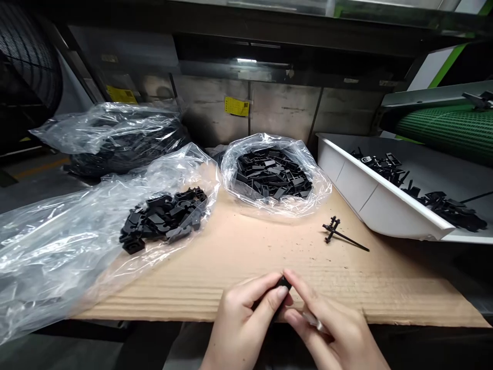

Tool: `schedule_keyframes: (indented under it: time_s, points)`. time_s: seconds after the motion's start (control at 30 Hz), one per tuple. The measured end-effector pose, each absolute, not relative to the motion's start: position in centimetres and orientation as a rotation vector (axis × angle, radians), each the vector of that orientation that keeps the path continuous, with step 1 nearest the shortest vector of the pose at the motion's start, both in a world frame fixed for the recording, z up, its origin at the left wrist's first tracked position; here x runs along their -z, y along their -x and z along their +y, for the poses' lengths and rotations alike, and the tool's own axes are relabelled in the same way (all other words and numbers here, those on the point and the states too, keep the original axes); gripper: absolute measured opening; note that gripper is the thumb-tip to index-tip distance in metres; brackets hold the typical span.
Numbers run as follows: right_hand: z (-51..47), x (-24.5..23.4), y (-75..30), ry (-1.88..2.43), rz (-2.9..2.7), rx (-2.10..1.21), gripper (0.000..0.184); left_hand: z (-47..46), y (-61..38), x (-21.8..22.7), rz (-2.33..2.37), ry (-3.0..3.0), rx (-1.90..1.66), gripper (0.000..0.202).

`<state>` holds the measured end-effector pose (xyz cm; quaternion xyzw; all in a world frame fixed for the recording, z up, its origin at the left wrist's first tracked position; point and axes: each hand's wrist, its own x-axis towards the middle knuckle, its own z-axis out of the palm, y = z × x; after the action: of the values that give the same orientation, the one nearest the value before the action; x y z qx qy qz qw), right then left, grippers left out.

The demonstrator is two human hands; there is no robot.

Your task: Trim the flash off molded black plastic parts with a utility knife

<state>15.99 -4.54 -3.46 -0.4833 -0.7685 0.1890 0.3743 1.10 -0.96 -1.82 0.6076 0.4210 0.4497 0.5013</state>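
Note:
At the front edge of the cardboard, my left hand [246, 318] is closed on a small black plastic part [284, 282], pinching it between thumb and fingers. My right hand [327, 324] meets it from the other side, with the forefinger touching the part's top end. A thin, pale, shiny object [315, 321] is tucked in the curled fingers of that hand; most of it is hidden, so its kind is unclear. Beyond the right hand lies a black plastic sprue [333, 229] with a long thin stem. Much of the held part is covered by my fingers.
A clear bag [231, 180] of black parts stands at the back middle. Black moulded pieces [165, 216] lie on a plastic sheet at left, with another filled bag [127, 133] behind. A white bin [377, 195] of sprues stands right, under a green conveyor [450, 128].

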Motion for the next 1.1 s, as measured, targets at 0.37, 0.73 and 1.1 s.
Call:
schedule_keyframes:
  time_s: [0.37,0.73,1.1]
  points:
    - [-5.1,2.1,-19.1,1.412,-2.055,-0.165,0.027,-0.6,-1.0,1.7,0.935,-1.617,-0.885,0.021]
    - [-4.9,1.1,-19.9,1.286,-2.256,0.047,0.021,-0.8,-1.0,1.5,0.956,-1.788,-0.830,0.023]
    - [-4.1,-0.3,-19.7,1.338,-2.369,-0.107,0.027,-0.6,-0.7,1.3,0.904,-1.940,-0.773,0.026]
